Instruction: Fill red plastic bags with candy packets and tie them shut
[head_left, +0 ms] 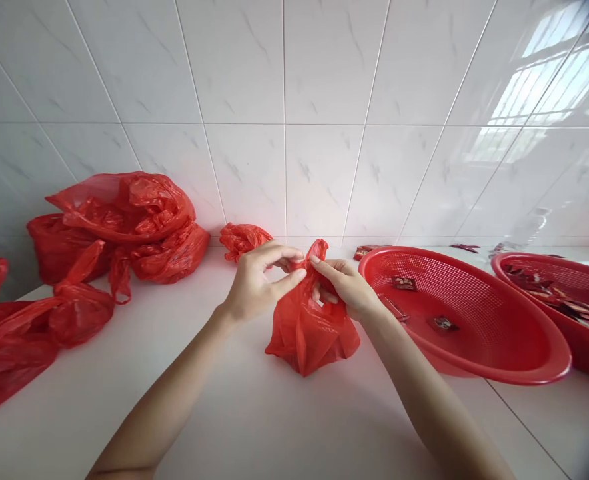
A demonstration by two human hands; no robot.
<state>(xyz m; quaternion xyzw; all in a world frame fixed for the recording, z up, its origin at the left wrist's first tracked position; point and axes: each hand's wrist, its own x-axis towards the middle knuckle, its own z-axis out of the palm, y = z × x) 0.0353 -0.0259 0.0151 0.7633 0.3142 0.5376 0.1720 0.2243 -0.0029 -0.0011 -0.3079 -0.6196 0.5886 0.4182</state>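
At the dial's centre, the left hand and right hand both pinch the gathered neck of a red plastic bag, its body below them at six o'clock over the white table. Just beyond the left hand, at ten, sits a crumpled red bundle; farther out, at nine, lie heaped red bags. Toward four, a red basket holds a few packets; at three, a second basket holds more.

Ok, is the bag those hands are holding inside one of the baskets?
No, the red bag is over the white table, to the left of the nearer red basket.
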